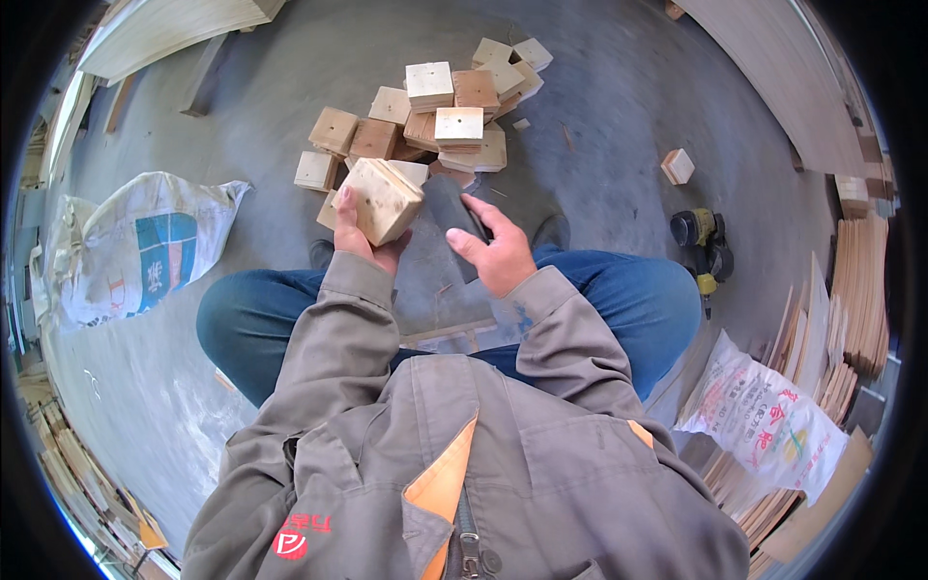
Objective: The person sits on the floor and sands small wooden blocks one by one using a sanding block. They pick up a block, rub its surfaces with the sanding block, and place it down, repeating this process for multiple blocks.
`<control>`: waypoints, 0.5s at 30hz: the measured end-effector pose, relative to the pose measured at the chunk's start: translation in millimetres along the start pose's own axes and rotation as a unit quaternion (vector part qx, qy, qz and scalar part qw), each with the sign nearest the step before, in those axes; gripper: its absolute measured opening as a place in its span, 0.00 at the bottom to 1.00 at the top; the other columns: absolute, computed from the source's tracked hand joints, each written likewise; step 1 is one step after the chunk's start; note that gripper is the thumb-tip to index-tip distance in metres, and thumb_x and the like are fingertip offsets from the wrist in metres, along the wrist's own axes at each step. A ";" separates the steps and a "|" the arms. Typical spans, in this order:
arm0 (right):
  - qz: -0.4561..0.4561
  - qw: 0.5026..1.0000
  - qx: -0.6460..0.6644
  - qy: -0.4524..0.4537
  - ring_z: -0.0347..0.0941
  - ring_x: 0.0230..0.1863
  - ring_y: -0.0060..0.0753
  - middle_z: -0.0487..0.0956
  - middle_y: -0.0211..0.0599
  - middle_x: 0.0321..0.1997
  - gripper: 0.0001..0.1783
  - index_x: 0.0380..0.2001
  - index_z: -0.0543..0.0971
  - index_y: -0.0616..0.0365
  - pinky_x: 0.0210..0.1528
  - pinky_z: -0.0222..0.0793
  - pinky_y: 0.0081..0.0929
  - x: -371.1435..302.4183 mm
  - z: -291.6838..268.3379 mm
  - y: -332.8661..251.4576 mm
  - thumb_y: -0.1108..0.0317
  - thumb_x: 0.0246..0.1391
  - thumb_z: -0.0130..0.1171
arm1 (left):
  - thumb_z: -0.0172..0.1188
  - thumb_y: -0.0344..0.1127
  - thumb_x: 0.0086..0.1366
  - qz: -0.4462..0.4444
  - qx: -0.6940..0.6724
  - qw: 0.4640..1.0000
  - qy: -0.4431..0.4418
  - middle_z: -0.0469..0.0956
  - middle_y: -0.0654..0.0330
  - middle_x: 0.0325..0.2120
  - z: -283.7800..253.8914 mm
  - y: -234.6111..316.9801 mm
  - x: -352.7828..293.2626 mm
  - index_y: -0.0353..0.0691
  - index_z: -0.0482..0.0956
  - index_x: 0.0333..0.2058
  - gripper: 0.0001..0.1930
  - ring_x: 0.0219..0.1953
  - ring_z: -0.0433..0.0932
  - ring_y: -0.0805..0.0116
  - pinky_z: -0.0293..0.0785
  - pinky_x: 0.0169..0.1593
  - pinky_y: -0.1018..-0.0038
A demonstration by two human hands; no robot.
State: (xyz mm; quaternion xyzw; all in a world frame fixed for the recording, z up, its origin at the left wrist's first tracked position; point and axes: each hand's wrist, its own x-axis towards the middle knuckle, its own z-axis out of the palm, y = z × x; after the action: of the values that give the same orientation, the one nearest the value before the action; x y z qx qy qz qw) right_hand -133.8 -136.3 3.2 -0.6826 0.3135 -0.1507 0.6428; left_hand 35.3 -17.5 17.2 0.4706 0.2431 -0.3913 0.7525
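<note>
Grasping a pale wooden block (380, 205), the left grip (360, 240) has its thumb along the near left side and its fingers curled beneath. The block is tilted in the air in front of the person, its layered edge on top and a face with dark marks turned toward the camera. The right grip (505, 257) is closed around a dark bar (450, 207), thumb and forefinger on its right side. The bar's far end is blurred; it lies just beside the block, and whether the two touch I cannot tell.

Beyond them, a loose pile (459, 126) of similar blocks sits on the concrete floor (601, 159), some stacked, some tipped, several with a small dark hole in the upper face. A stray block (678, 167) lies to the right, well apart from the pile, and near it rests a yellow-and-black power tool (700, 242). A white sack (114, 253) with a blue patch lies to the left; another sack (766, 414), printed in red, rests at lower right by stacked wood strips (860, 295). The person's bent knees, in jeans (619, 295), spread to either side below a grey jacket (551, 454).
</note>
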 end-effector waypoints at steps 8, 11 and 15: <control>0.116 0.965 0.233 0.036 0.77 0.53 0.26 0.80 0.43 0.55 0.34 0.70 0.66 0.64 0.56 0.73 0.26 8.1 1.5 -22.6 0.65 0.65 0.63 | 0.69 0.59 0.58 -0.026 -0.006 0.999 -0.030 0.80 0.64 0.54 -16.5 1.1 12.5 0.55 0.73 0.61 0.35 0.55 0.77 0.58 0.70 0.51 0.55; 0.121 0.954 0.270 0.043 0.76 0.54 0.27 0.80 0.42 0.56 0.34 0.71 0.65 0.64 0.57 0.73 0.27 8.6 2.4 -19.0 0.65 0.66 0.63 | 0.71 0.57 0.57 -0.042 -0.010 0.998 -0.050 0.81 0.61 0.53 -21.0 0.0 15.5 0.52 0.73 0.61 0.36 0.53 0.78 0.56 0.75 0.49 0.54; 0.119 0.950 0.284 0.046 0.76 0.55 0.27 0.80 0.42 0.56 0.34 0.71 0.65 0.64 0.58 0.72 0.26 8.0 3.9 -22.5 0.65 0.66 0.62 | 0.71 0.55 0.56 -0.041 0.010 0.998 -0.049 0.79 0.56 0.53 -19.8 -2.7 14.1 0.47 0.72 0.61 0.37 0.52 0.80 0.53 0.82 0.47 0.50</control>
State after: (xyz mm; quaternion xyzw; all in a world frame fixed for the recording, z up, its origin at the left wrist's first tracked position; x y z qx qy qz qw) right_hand -120.1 -138.7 22.9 -0.4217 0.3656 -0.1870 0.8084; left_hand 41.3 -5.4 -3.2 0.4479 0.2215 -0.4466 0.7422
